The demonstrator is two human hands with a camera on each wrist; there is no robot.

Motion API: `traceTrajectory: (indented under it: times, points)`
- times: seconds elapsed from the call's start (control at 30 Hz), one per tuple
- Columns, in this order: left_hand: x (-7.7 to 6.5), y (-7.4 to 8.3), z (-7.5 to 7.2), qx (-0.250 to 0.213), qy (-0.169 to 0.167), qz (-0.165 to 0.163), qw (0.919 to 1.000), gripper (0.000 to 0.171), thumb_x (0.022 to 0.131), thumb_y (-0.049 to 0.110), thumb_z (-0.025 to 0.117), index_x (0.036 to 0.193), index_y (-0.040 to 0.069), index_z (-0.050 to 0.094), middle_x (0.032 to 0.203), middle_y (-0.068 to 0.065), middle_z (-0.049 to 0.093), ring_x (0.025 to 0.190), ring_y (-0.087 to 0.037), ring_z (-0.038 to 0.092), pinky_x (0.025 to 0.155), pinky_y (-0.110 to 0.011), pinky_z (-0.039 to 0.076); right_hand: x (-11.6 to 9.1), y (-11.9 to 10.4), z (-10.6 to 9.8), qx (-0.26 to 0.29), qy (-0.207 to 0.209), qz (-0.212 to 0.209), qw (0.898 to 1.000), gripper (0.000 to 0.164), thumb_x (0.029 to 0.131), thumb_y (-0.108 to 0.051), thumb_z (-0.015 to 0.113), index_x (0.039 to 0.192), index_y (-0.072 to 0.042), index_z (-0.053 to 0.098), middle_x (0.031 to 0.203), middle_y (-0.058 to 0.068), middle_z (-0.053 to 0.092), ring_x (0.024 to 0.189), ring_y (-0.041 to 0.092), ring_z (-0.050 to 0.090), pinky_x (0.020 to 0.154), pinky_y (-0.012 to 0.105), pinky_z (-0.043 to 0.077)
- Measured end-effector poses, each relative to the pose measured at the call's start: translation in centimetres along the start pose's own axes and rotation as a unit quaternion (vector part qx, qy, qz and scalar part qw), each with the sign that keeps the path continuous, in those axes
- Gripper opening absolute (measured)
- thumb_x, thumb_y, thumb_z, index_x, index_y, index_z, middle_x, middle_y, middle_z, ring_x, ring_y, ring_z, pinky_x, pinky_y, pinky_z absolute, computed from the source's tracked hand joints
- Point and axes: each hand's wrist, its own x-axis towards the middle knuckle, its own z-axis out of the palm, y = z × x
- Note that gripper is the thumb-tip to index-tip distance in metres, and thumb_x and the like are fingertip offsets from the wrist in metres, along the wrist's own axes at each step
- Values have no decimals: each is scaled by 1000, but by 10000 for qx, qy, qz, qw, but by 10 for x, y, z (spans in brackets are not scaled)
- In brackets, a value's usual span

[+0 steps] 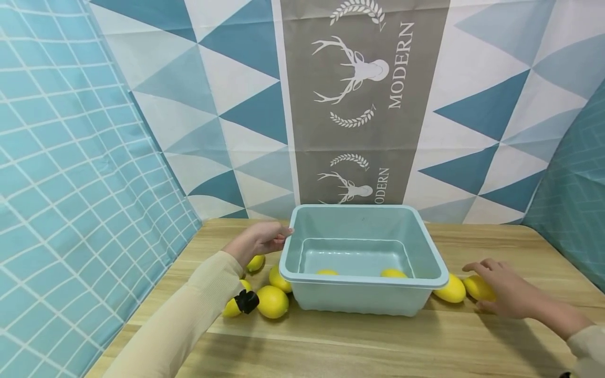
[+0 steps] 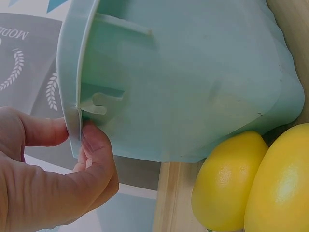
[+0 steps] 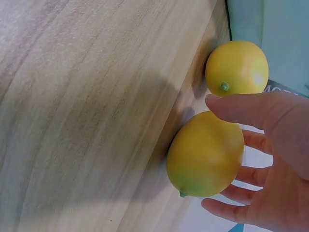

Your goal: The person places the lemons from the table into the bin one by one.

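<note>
A pale blue-green plastic basin (image 1: pixel 354 298) stands on the wooden table, with two lemons (image 1: pixel 393 273) partly visible inside. At its left side, my left hand (image 1: pixel 263 239) pinches the rim between thumb and fingers, clearly seen in the left wrist view, where the basin wall (image 2: pixel 193 82) fills the middle. My right hand (image 1: pixel 508 291) is at a lemon (image 1: pixel 478 288) right of the basin. In the right wrist view its fingers are spread loosely about that lemon (image 3: pixel 205 157), the thumb over its top side. Another lemon (image 3: pixel 237 66) lies between it and the basin.
Several lemons (image 1: pixel 272 302) lie on the table left of the basin, some partly hidden by my left forearm. A patterned cloth (image 1: pixel 364 131) hangs behind the table (image 1: pixel 331 346), with a blue gridded cloth (image 1: pixel 56 184) along the left side.
</note>
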Motion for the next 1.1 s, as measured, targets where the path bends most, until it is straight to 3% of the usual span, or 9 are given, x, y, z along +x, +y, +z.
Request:
traceTrajectory:
  times: [0.2, 0.43, 0.67, 0.9, 1.1]
  points:
    - [-1, 0, 1, 43, -53, 16, 10000, 29, 98, 4, 47, 124, -8, 46, 96, -6, 50, 81, -10, 52, 69, -16, 52, -1, 1, 1, -28, -72, 91, 9999, 66, 59, -24, 89, 113, -6, 56, 99, 9, 58, 84, 22, 52, 69, 38, 45]
    - [0, -1, -1, 67, 67, -30, 10000, 28, 97, 4, 49, 122, -7, 48, 97, -7, 50, 81, -12, 52, 69, -16, 52, -3, 3, 7, -74, 81, -150, 9998, 65, 56, -21, 90, 109, -8, 54, 93, 6, 56, 78, 13, 46, 62, 25, 39]
    - [-1, -1, -1, 91, -38, 36, 9999, 27, 97, 4, 48, 121, -8, 48, 96, -6, 50, 80, -10, 52, 73, -16, 52, -3, 5, 8, -3, 19, -185, 9998, 61, 57, -15, 89, 106, -8, 54, 92, 5, 55, 76, 10, 44, 60, 23, 38]
    - [-1, -1, -1, 31, 38, 28, 10000, 26, 96, 3, 49, 121, -8, 48, 97, -6, 50, 81, -11, 53, 70, -16, 53, 1, 10, 9, -19, 267, -565, 9980, 61, 52, -13, 89, 102, -9, 55, 87, 0, 50, 72, 2, 37, 58, 20, 33]
    - [1, -1, -1, 43, 97, -52, 9999, 28, 96, 4, 50, 122, -7, 48, 98, -7, 51, 84, -13, 54, 85, -22, 53, 0, 11, 6, 83, 88, -594, 9982, 59, 53, -13, 89, 101, -10, 54, 87, -1, 50, 73, 1, 37, 58, 20, 33]
